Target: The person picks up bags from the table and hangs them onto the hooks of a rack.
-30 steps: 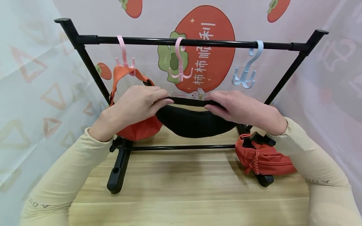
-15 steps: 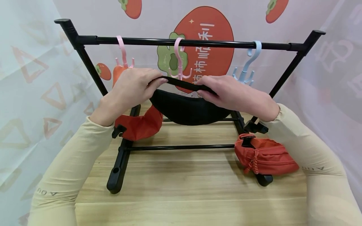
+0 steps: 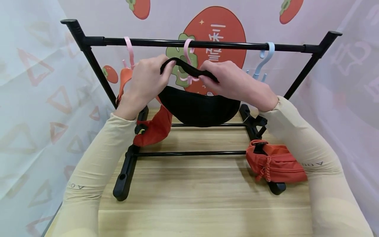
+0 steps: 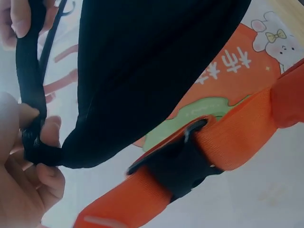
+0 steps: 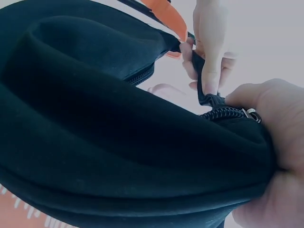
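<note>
A black waist bag hangs in the air below both hands, its strap stretched between them. My left hand pinches the strap near the middle pink hook. My right hand grips the strap's other end, a little lower. In the right wrist view, the black bag shows a zipper close to the right hand. An orange-red bag hangs by its orange strap from the left pink hook, partly hidden behind the left hand and forearm.
The hooks hang on the top bar of a black rack. A pale blue hook is at the right, partly covered by the right hand. A red waist bag lies over the rack's right foot on the wooden table.
Both hands have lifted the black waist bag upward toward the top bar, the left hand rising higher. The strap now arches in front of the middle pink hook.
</note>
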The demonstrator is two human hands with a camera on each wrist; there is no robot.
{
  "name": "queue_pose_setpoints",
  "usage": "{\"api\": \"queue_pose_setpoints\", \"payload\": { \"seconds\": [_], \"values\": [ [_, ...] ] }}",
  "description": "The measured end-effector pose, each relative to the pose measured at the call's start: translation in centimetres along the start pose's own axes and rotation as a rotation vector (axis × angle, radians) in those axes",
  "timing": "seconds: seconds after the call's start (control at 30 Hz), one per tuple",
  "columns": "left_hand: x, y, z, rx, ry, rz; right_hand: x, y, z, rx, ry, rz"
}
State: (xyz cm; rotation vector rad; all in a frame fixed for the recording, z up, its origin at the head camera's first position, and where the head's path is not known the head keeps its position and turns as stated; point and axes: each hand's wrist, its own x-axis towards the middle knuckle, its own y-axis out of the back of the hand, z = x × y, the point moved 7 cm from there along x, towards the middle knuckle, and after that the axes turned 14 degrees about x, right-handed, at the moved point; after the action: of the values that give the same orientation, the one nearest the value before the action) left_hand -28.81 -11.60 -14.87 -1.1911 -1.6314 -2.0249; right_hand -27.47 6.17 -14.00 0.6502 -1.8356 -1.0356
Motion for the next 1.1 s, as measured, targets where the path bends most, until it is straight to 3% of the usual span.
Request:
{"api": "queue_pose_setpoints", "payload": {
  "seconds": [0.17,0.4,0.67,0.9,1.1],
  "values": [
    [0.6,-1.3,-0.5,0.006,0.067,-0.024,0.6,-0.4,0.8,0.022,-0.029,-0.001],
    [0.6,-2.6,-1.0,0.001,0.114,-0.058,0.7,-1.0,1.6,0.055,-0.086,-0.018],
    [0.5,-3.3,-1.1,0.0,0.108,-0.064,0.6,-1.5,1.9,0.039,-0.09,-0.025],
    [0.1,-3.9,-1.1,0.01,0.108,-0.121,0.4,-2.1,2.3,0.038,-0.077,-0.029],
    [-0.1,-4.2,-1.2,0.013,0.112,-0.13,0.3,-2.3,2.4,0.047,-0.079,-0.029]
  ]
}}
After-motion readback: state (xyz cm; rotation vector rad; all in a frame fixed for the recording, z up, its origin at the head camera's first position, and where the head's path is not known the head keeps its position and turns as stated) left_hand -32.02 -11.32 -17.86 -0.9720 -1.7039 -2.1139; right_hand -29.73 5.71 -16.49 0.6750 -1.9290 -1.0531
